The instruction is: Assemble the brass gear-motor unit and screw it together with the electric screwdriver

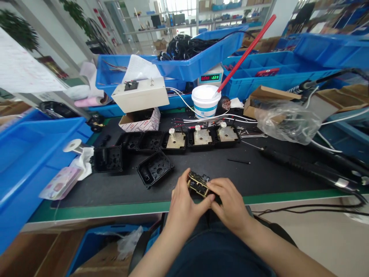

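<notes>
Two hands met at the near edge of the tabletop (259, 173), both grasping one small circuit board (198, 183). The left hand (184, 204) pinched it from the side, thumb laid across its near edge, while the right hand (230, 206) closed its fingers (215, 184) over the other end; shared this way, the board sat tilted up toward the camera, probably so its components could be seen and worked. Just beyond the left fingers lay an empty black housing (155, 168), open side up, close enough to reach. Farther past the fingers ran a row of housings (178, 141), some already carrying boards with white knobs. Beyond those stood a white tub (205, 100) with a red stick (246, 52) leaning in it. A soldering iron (302, 167) lay well off from the right fingers.
</notes>
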{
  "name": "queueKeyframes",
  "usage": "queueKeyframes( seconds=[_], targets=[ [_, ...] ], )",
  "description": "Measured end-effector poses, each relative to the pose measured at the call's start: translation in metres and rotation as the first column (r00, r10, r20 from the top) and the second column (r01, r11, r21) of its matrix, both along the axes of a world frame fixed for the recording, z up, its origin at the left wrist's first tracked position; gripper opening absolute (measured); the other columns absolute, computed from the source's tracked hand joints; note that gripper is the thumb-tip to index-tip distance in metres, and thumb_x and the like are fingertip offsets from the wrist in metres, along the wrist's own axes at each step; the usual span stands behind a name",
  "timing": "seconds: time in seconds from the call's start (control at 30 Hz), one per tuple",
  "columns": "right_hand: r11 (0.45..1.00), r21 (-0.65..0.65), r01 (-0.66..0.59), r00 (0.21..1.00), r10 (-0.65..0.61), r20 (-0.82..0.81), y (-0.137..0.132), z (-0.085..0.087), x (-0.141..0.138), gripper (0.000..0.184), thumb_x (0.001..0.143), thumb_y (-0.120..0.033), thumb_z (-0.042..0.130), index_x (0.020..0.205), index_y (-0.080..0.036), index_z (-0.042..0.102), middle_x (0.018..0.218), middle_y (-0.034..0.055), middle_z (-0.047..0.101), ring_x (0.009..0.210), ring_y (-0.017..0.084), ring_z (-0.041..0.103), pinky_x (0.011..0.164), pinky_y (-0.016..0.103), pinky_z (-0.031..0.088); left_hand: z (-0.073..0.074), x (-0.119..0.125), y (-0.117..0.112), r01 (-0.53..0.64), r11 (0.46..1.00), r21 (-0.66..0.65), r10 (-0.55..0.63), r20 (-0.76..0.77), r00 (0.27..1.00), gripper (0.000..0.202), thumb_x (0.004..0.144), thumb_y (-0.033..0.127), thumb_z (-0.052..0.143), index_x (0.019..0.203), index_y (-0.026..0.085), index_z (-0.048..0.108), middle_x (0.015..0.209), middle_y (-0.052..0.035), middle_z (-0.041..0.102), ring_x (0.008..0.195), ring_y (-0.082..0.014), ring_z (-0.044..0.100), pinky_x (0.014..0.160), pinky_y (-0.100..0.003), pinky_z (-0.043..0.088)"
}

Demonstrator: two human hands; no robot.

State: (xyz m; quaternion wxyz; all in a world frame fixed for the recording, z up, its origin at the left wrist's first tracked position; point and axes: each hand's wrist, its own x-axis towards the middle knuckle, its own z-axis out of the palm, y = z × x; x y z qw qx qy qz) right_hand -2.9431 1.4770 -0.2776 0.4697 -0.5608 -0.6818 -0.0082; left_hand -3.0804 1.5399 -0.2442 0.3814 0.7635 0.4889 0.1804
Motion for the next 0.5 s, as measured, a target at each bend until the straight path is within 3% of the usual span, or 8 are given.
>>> queueKeyframes(
  seconds=[0.1, 0.23, 0.33, 0.4, 0.43, 0.47, 0.5],
  targets=[
    [0.999, 0.046, 0.021, 1.000, -0.021, -0.005, 0.001, -0.004, 0.000, 0.031, 0.083, -0.006, 0.050, 0.112, -0.017, 0.049, 0.096, 0.0104, 0.058, 0.091, 0.021, 0.054, 0.075, 0.039, 0.053, -0.007, 0.005, 0.006, 0.051, 0.977, 0.206, -0.058, 0.030, 0.998, 0.069, 0.073, 0.031, 0.063, 0.130, 0.016, 0.028, 0.126, -0.0161, 0.046, 0.118, -0.0278, 0.046, 0.099, -0.049, 0.038],
    [0.998, -0.050, 0.027, 0.999, -0.026, 0.027, -0.001, -0.003, 0.000, 0.034, 0.084, -0.007, 0.050, 0.116, -0.017, 0.049, 0.104, 0.0122, 0.058, 0.097, 0.022, 0.055, 0.081, 0.040, 0.053, -0.016, -0.001, 0.024, 0.200, 0.845, 0.495, -0.230, 0.000, 0.973, 0.067, 0.076, 0.024, 0.061, 0.133, 0.021, 0.025, 0.126, -0.0140, 0.042, 0.122, -0.0263, 0.042, 0.101, -0.047, 0.037],
    [0.982, -0.184, 0.042, 0.999, -0.048, -0.025, -0.016, -0.002, 0.010, 0.036, 0.085, -0.013, 0.051, 0.121, -0.019, 0.050, 0.112, 0.0122, 0.057, 0.104, 0.024, 0.055, 0.088, 0.043, 0.051, -0.020, -0.011, 0.033, 0.259, 0.824, 0.504, -0.273, -0.046, 0.961, 0.072, 0.078, 0.022, 0.061, 0.137, 0.022, 0.019, 0.131, -0.0141, 0.037, 0.126, -0.0246, 0.038, 0.104, -0.043, 0.037],
    [0.954, -0.282, 0.102, 0.966, -0.163, -0.201, -0.033, -0.002, 0.027, 0.031, 0.085, -0.021, 0.054, 0.116, -0.024, 0.055, 0.110, 0.0096, 0.058, 0.099, 0.024, 0.058, 0.085, 0.044, 0.052, -0.021, -0.018, 0.034, 0.261, 0.838, 0.479, -0.259, -0.071, 0.963, 0.075, 0.079, 0.024, 0.061, 0.138, 0.021, 0.016, 0.135, -0.0145, 0.035, 0.129, -0.0235, 0.035, 0.106, -0.040, 0.036],
    [0.929, -0.340, 0.146, 0.904, -0.265, -0.337, -0.044, -0.001, 0.039, 0.029, 0.083, -0.027, 0.057, 0.112, -0.026, 0.058, 0.106, 0.0082, 0.059, 0.092, 0.023, 0.060, 0.081, 0.043, 0.053, -0.022, -0.021, 0.032, 0.253, 0.846, 0.469, -0.245, -0.079, 0.966, 0.075, 0.079, 0.025, 0.061, 0.139, 0.021, 0.015, 0.136, -0.0146, 0.034, 0.130, -0.0232, 0.034, 0.107, -0.040, 0.035],
    [0.900, -0.396, 0.182, 0.785, -0.375, -0.493, -0.055, -0.001, 0.052, 0.027, 0.081, -0.032, 0.060, 0.107, -0.028, 0.060, 0.100, 0.0070, 0.061, 0.084, 0.022, 0.062, 0.074, 0.042, 0.054, -0.023, -0.023, 0.031, 0.243, 0.853, 0.461, -0.230, -0.085, 0.969, 0.076, 0.080, 0.026, 0.061, 0.139, 0.020, 0.015, 0.137, -0.0147, 0.033, 0.131, -0.0231, 0.033, 0.107, -0.040, 0.034],
    [0.866, -0.447, 0.224, 0.601, -0.484, -0.636, -0.067, 0.000, 0.068, 0.029, 0.078, -0.037, 0.062, 0.106, -0.029, 0.060, 0.094, 0.0062, 0.062, 0.078, 0.021, 0.062, 0.068, 0.041, 0.054, -0.024, -0.025, 0.029, 0.233, 0.860, 0.454, -0.216, -0.090, 0.972, 0.075, 0.080, 0.028, 0.061, 0.139, 0.020, 0.015, 0.138, -0.0148, 0.033, 0.131, -0.0231, 0.032, 0.108, -0.040, 0.034]
  ],
)
